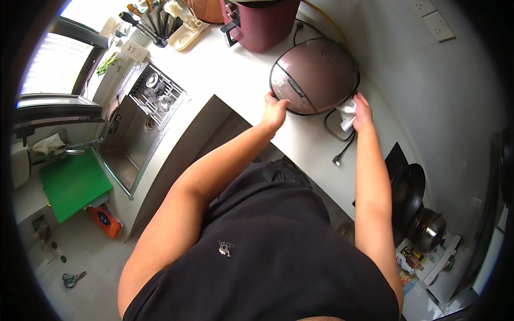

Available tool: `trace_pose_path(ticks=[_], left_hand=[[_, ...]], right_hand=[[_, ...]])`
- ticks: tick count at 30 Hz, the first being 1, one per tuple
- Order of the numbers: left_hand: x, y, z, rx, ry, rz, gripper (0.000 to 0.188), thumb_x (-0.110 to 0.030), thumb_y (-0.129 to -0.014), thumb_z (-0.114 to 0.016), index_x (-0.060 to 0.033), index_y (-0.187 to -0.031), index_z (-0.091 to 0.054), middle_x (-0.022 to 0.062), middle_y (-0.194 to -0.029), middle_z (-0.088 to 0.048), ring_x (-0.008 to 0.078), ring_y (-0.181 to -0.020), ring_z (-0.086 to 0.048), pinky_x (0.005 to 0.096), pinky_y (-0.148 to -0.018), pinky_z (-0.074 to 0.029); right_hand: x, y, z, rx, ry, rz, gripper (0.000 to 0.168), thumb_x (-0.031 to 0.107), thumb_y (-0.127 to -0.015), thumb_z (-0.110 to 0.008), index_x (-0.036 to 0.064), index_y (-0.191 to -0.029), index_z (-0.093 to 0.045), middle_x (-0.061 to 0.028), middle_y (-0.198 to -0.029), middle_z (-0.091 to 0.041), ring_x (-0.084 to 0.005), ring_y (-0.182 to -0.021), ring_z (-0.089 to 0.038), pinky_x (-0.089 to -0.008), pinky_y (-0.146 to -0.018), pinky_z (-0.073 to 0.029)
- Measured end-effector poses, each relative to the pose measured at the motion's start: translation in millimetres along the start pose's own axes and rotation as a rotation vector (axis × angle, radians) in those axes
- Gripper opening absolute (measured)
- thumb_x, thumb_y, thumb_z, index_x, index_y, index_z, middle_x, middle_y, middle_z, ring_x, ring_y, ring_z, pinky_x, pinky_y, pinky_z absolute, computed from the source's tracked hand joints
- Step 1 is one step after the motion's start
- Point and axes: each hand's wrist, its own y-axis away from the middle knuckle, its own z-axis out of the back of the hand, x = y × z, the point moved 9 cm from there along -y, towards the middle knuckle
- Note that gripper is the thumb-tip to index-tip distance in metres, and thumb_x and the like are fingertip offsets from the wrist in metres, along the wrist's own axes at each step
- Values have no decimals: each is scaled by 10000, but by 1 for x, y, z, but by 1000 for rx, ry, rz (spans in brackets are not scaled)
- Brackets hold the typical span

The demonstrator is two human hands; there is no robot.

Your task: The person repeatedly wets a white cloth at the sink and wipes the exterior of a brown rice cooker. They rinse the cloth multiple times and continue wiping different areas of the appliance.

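Note:
A brownish-pink rice cooker (321, 74) with a rounded lid stands on the white counter in front of me. My left hand (275, 112) grips its near left edge, by the front panel. At its near right side is my right hand (362, 111), with a crumpled white tissue (347, 114) held between the fingers and the cooker; those fingertips are partly hidden. A black power cord (339, 136) runs out from under the cooker, its plug lying on the counter between my forearms.
A dark pink appliance (261, 26) stands behind the cooker. Knives and utensils (154, 26) are at the back left, above a steel sink (128, 140) with a rack. A green cutting board (76, 184) lies far left. Black pans (409, 192) and a steel pot (427, 230) are at right.

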Motion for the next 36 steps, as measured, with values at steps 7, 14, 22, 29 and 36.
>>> trace_pose_path(ticks=[7,14,22,29,36], left_hand=[[29,32,-70,272,129,123,874,-246,-921,-653,-70,-1615,-151,123,-1683,-223,302,-1498,-321,481,-1187,-327],[3,86,-49,471,119,199,877,-464,-987,-642,-41,-1633,-226,167,-1685,-252,327,-1545,-268,503,-1226,-295],[-34,120,110,318,656,-81,365,-291,-1094,-541,-1,-1297,-624,93,-1243,-696,197,-1141,-665,375,-989,-530],[-28,138,311,211,1092,-37,559,-431,-1106,-458,29,-1419,-515,141,-1322,-665,284,-1249,-637,437,-1080,-507],[41,164,490,-81,865,92,368,-234,-1026,-665,-105,-1362,-587,37,-1206,-703,156,-992,-693,338,-755,-599]], right_hand=[[15,55,24,-68,20,-29,395,186,-1018,-628,25,-1378,-607,-121,-1287,-672,-252,-1175,-651,-413,-1017,-530],[16,172,-63,433,-431,-159,491,-35,-885,-503,44,-1366,-563,-116,-1220,-634,-248,-1173,-620,-420,-1072,-512],[-3,255,-248,643,-295,-110,418,36,-1043,-478,33,-1461,-486,-153,-1319,-627,-229,-1169,-639,-389,-1023,-533],[-71,339,-439,701,-46,-121,366,123,-1093,-468,45,-1450,-482,-115,-1251,-662,-204,-1089,-686,-365,-865,-610],[-152,403,-617,755,-44,57,293,74,-1090,-455,43,-1362,-560,-80,-1140,-661,-126,-931,-658,-272,-793,-548]])
